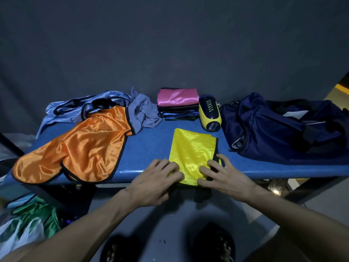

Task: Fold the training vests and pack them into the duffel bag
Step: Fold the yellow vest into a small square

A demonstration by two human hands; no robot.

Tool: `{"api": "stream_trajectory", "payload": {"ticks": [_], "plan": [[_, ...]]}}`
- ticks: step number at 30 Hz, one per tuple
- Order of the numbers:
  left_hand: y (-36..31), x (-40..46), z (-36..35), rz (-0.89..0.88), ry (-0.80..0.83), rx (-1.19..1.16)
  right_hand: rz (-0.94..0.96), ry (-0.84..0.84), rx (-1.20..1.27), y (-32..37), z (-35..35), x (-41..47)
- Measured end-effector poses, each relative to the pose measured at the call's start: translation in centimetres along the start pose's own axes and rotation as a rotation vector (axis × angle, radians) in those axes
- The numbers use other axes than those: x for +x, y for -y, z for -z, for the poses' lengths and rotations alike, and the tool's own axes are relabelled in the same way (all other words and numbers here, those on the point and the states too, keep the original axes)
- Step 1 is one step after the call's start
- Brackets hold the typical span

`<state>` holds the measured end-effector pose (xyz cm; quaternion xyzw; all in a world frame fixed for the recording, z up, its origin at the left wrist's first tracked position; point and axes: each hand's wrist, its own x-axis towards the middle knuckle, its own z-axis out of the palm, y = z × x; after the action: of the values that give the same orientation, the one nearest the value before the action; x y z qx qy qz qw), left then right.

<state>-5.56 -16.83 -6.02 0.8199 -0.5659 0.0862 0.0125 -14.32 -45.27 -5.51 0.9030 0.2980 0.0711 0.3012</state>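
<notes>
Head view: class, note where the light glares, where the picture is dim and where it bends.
Head view: sheen glares on the orange vest and yellow vest; the backdrop and floor are dim; the wide lens bows the blue table edge; the green cloth at lower left blurs.

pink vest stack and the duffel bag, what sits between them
In the head view, a yellow-and-navy bottle lies between the pink-topped vest stack and the navy duffel bag.
</notes>
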Motion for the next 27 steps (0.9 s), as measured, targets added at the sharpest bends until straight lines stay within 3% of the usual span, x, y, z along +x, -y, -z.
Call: {"api": "stream_trajectory", "payload": {"ticks": [5, 10, 17, 23, 27], "plan": [[1.4, 0.5, -0.4, 0.069, -0.007, 0.104, -0.054, -0.079, 0.040, 0.0, -0.5, 0.7], [2.4, 1.5, -1.0, -0.028, 0.093, 0.147, -0.134, -0.101, 0.113, 0.3, -1.6, 0.9], [4.5, 1.2, -0.9, -0.005, 0.041, 0.147, -0.074, 0.025, 0.366, -1.3, -1.4, 2.2], [7.2, -0.5, 0.1, 0.150, 0.016, 0.137, -0.016, 0.148, 0.510, -4.6, -0.8, 6.8], [8.2, -0.9, 0.8, 0.257, 0.086, 0.106, -0.075, 0.408, 0.708, -6.7, 0.8, 8.3]]}}
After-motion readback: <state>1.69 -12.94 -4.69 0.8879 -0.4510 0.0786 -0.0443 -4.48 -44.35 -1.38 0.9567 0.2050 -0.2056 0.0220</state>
